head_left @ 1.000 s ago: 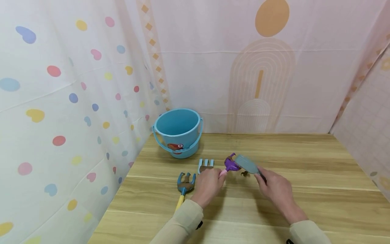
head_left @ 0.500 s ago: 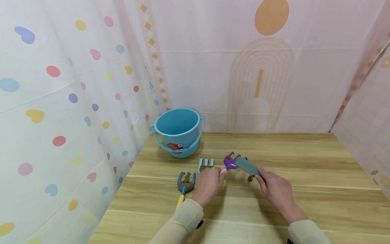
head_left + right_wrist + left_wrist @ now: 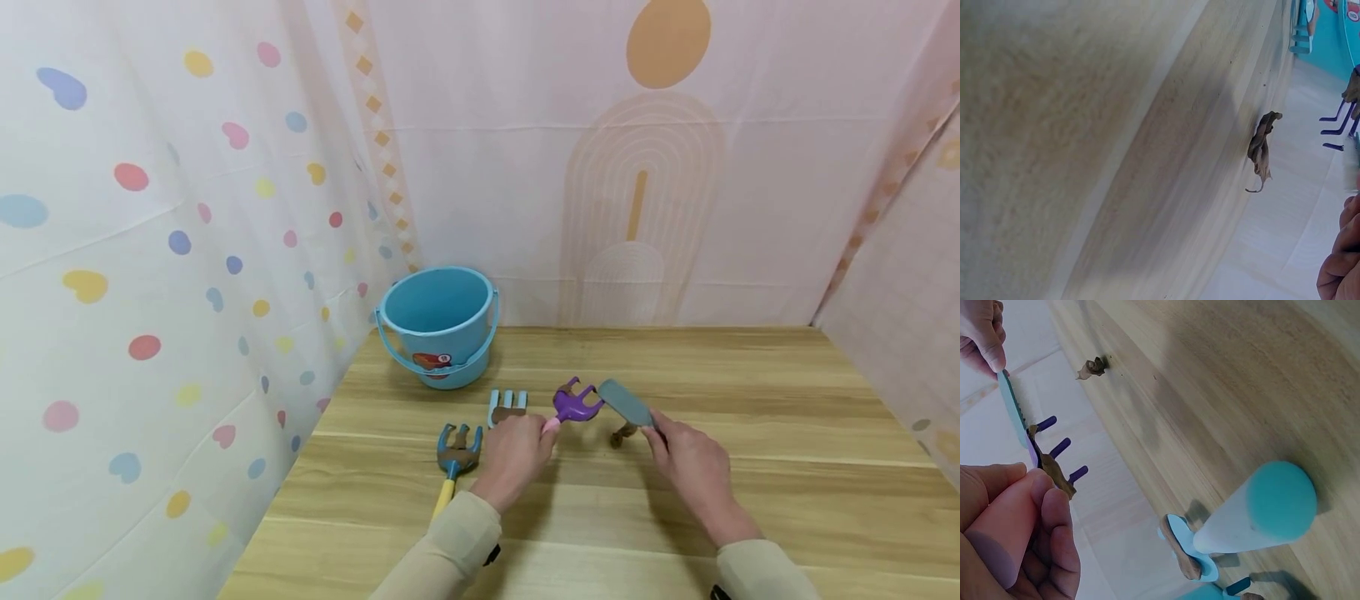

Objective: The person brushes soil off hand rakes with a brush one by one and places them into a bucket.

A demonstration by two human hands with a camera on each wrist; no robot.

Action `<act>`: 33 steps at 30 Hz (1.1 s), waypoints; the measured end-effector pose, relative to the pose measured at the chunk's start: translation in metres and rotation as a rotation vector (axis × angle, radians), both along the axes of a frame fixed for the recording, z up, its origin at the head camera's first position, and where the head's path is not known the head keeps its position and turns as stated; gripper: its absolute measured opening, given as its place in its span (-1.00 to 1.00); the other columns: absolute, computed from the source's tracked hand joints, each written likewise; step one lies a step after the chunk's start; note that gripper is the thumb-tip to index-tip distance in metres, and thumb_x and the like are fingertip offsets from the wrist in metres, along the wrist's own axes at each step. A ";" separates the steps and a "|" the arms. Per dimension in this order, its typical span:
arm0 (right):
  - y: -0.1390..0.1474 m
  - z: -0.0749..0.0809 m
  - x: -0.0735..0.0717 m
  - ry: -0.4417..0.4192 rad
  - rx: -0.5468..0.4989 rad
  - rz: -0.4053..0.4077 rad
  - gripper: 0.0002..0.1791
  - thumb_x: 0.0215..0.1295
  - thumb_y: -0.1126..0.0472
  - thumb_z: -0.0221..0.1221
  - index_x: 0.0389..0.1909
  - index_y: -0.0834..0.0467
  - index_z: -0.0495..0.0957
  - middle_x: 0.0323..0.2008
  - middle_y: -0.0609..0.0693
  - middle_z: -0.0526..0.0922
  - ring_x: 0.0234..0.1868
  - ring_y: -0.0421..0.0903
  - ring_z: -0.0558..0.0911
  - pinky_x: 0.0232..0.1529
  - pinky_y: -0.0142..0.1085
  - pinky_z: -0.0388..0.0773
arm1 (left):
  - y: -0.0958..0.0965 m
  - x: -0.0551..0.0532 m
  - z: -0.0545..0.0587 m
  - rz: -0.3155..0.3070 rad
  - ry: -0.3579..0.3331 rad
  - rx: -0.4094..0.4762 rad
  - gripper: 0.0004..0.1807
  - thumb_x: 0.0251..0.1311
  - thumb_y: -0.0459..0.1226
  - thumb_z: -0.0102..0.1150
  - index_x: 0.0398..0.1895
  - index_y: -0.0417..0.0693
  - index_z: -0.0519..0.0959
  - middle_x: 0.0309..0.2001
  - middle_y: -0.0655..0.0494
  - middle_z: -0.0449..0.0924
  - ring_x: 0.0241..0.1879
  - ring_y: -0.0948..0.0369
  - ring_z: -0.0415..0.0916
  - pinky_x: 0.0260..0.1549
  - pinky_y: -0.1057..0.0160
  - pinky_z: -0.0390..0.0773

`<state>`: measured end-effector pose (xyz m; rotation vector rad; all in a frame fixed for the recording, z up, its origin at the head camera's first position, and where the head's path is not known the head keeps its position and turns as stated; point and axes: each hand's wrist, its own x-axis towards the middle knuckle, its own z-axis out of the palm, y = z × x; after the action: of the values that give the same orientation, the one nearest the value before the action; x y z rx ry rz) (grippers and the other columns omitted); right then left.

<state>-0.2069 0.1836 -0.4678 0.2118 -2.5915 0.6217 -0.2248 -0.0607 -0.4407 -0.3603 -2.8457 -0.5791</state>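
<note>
My left hand [image 3: 525,446] grips the pink handle [image 3: 1000,534] of a purple toy rake [image 3: 574,404], tines pointing away. Brown dirt clings to the rake head [image 3: 1052,467]. My right hand [image 3: 663,437] pinches the near end of a flat grey-blue scraper [image 3: 624,402]; its far end sits beside the rake's tines. A brown dried leaf [image 3: 621,433] lies on the wooden table [image 3: 750,500] under the scraper, and it shows too in the right wrist view [image 3: 1261,150].
A blue bucket [image 3: 438,325] stands at the back left by the curtain. A blue rake with a yellow handle [image 3: 454,457] and a small pale blue rake [image 3: 507,406] lie left of my left hand. Patterned curtains enclose the table on three sides.
The scraper has slid to the right, off the rake head, so the purple tines now show. The brown leaf has shifted a little right on the table.
</note>
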 end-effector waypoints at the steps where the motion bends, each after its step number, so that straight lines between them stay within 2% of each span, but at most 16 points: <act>1: 0.000 0.000 0.000 -0.005 -0.001 -0.006 -0.64 0.33 0.17 0.26 0.07 0.27 0.62 -0.56 0.08 0.61 -0.68 -0.11 0.33 -0.71 -0.23 0.25 | 0.000 0.000 0.000 -0.002 0.002 -0.001 -0.51 0.43 -0.01 0.07 -0.72 0.12 0.42 -0.78 0.28 0.25 -0.74 0.32 0.21 -0.75 0.33 0.19; 9: -0.005 0.003 0.002 -0.032 -0.019 -0.012 -0.61 0.33 0.16 0.26 0.10 0.28 0.61 -0.41 0.18 0.70 -0.64 -0.08 0.39 -0.70 -0.21 0.29 | -0.002 0.000 -0.005 -0.010 0.022 -0.017 -0.54 0.42 -0.01 0.09 -0.70 0.11 0.46 -0.78 0.29 0.26 -0.75 0.32 0.21 -0.76 0.32 0.18; 13: -0.013 0.007 0.001 -0.008 -0.028 0.041 -0.62 0.31 0.17 0.27 0.09 0.26 0.62 -0.28 0.19 0.73 -0.58 -0.10 0.48 -0.65 -0.19 0.38 | 0.000 0.001 -0.006 -0.017 0.021 -0.065 -0.53 0.41 0.02 0.09 -0.71 0.14 0.43 -0.76 0.29 0.28 -0.73 0.31 0.23 -0.75 0.31 0.20; 17: -0.023 0.008 -0.001 -0.020 -0.028 0.094 -0.64 0.33 0.18 0.27 0.09 0.24 0.62 -0.27 0.18 0.74 -0.56 -0.12 0.51 -0.62 -0.20 0.42 | 0.004 0.004 -0.006 -0.046 0.041 -0.093 -0.57 0.37 0.00 0.15 -0.69 0.14 0.46 -0.75 0.30 0.28 -0.73 0.31 0.23 -0.75 0.32 0.20; 19: -0.026 0.007 -0.002 -0.036 -0.024 0.084 -0.64 0.33 0.17 0.26 0.09 0.23 0.63 -0.28 0.19 0.73 -0.55 -0.06 0.56 -0.63 -0.18 0.43 | 0.006 0.005 -0.006 -0.060 0.054 -0.110 -0.59 0.34 -0.01 0.18 -0.68 0.12 0.49 -0.76 0.30 0.27 -0.74 0.31 0.23 -0.77 0.32 0.18; 24: -0.027 0.005 -0.003 -0.059 -0.009 0.001 -0.63 0.33 0.14 0.26 0.09 0.21 0.64 -0.29 0.26 0.72 -0.50 0.12 0.64 -0.66 -0.11 0.42 | 0.008 0.007 -0.008 -0.073 0.099 -0.162 -0.62 0.31 -0.01 0.22 -0.66 0.12 0.50 -0.77 0.31 0.24 -0.74 0.32 0.20 -0.77 0.33 0.16; 29: -0.027 0.005 -0.005 -0.081 -0.005 -0.026 -0.63 0.33 0.13 0.25 0.08 0.22 0.64 -0.31 0.27 0.72 -0.56 0.08 0.60 -0.68 -0.12 0.40 | 0.007 0.008 -0.009 -0.081 0.150 -0.170 -0.57 0.30 -0.01 0.23 -0.71 0.12 0.43 -0.78 0.30 0.21 -0.75 0.32 0.17 -0.78 0.33 0.14; 33: -0.027 0.007 -0.004 -0.119 -0.011 -0.035 -0.63 0.36 0.13 0.23 0.09 0.24 0.63 -0.28 0.27 0.72 -0.56 0.03 0.57 -0.66 -0.12 0.42 | 0.008 0.008 -0.009 -0.089 0.164 -0.169 -0.55 0.33 0.00 0.20 -0.72 0.13 0.42 -0.78 0.29 0.20 -0.76 0.31 0.17 -0.78 0.34 0.13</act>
<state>-0.2112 0.1567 -0.4611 0.1286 -2.6993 0.6537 -0.2165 -0.0528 -0.4493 -0.5388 -2.7373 -0.3091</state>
